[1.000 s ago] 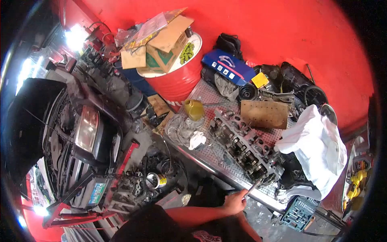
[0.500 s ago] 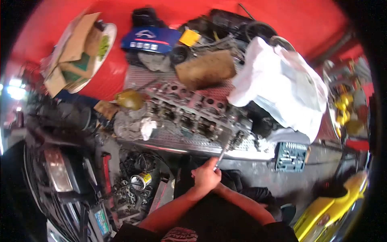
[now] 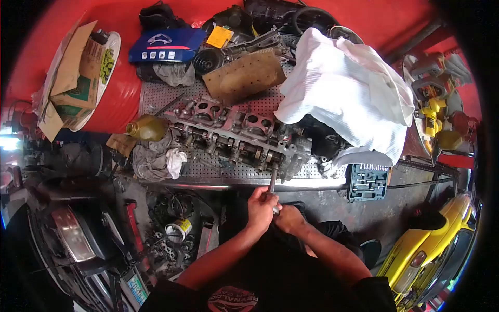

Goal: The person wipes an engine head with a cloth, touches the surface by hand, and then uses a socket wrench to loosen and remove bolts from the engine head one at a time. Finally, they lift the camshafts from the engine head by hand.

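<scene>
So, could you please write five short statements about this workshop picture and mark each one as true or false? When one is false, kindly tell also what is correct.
1. The left hand holds a metal tool that reaches up to the engine part. True.
2. The tool case is closed. False: it lies open, with tools in sight.
3. The white cloth lies on the right side of the engine part. True.
4. The brown board is nearer to the person than the engine part. False: it lies beyond it.
5. The yellow car is at the lower right of the picture. True.
</scene>
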Demonstrator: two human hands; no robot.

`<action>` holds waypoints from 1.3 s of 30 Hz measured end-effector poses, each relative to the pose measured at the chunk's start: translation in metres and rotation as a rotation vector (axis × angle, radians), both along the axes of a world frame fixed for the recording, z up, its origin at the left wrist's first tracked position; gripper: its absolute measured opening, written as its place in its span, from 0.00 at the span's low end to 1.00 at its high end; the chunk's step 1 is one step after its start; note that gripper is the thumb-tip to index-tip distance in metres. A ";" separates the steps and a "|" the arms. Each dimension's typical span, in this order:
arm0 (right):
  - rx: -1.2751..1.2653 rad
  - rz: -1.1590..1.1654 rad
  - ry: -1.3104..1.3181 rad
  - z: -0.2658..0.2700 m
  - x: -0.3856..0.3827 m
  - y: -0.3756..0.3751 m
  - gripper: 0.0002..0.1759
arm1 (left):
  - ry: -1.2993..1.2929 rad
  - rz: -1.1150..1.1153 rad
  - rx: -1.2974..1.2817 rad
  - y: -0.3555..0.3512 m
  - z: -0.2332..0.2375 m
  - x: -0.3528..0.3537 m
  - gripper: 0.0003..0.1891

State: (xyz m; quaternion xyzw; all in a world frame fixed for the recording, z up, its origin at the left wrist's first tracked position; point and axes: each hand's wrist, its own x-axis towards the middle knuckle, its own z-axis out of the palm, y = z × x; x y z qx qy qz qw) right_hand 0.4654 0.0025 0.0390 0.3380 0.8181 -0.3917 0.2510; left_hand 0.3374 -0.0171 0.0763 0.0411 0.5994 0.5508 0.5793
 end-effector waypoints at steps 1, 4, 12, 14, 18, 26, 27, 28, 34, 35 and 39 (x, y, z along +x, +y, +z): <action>-0.046 -0.102 0.036 0.021 0.000 0.004 0.16 | -0.032 0.023 0.014 -0.004 0.007 0.000 0.09; -0.160 -0.230 0.205 0.061 0.009 -0.001 0.19 | -0.160 0.013 0.009 -0.026 0.008 -0.008 0.12; -0.202 -0.245 0.242 0.090 0.024 0.008 0.20 | -0.332 0.078 0.004 -0.023 0.021 0.007 0.12; -0.189 -0.220 0.192 0.098 0.025 0.014 0.19 | -0.442 0.175 -0.008 -0.021 0.029 0.008 0.12; -0.301 -0.348 0.270 0.115 0.025 0.021 0.16 | -0.226 0.145 -0.012 -0.014 0.031 0.014 0.11; -0.160 -0.346 0.896 -0.020 0.004 -0.053 0.23 | 0.824 -0.419 -0.023 -0.027 0.000 -0.007 0.14; -0.257 -0.477 0.809 -0.003 0.003 -0.052 0.23 | 0.453 -0.304 -0.015 -0.024 0.010 -0.012 0.13; -0.417 -0.455 0.579 0.022 0.009 -0.034 0.24 | 0.090 -0.174 -0.018 -0.019 0.020 -0.012 0.13; -0.288 -0.485 0.401 0.053 0.016 -0.024 0.29 | -0.180 -0.060 0.070 -0.019 0.018 -0.006 0.12; -0.262 -0.499 0.515 0.039 0.014 -0.033 0.29 | -0.053 -0.102 0.029 -0.021 0.016 -0.007 0.12; -0.213 -0.530 0.608 0.015 0.014 -0.041 0.30 | 0.149 -0.180 -0.019 -0.020 0.008 -0.006 0.11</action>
